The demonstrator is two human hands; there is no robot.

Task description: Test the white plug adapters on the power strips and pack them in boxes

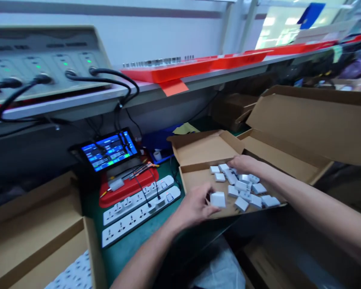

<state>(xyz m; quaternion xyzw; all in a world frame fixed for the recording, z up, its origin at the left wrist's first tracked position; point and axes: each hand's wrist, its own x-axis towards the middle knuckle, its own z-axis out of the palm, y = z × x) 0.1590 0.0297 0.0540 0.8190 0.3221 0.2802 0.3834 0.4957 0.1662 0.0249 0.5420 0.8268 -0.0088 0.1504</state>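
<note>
In my left hand (195, 202) is a white plug-in charger (218, 199), pinched between thumb and fingers above the front edge of an open cardboard box (195, 178). Several more white chargers (242, 186) lie loose in a heap inside that box, some with their pins showing. My right hand (245, 163) reaches into the box from the right. Its fingers are curled down at the back of the heap, touching the chargers there; what they grip, if anything, is hidden.
Two white power strips (141, 216) lie left of the box, beside a red tray (129, 186) and a lit screen (110, 149). Another open carton (289, 148) stands behind right. A box (90, 245) sits lower left. Overhead runs a shelf (198, 78) with cabled equipment (48, 60).
</note>
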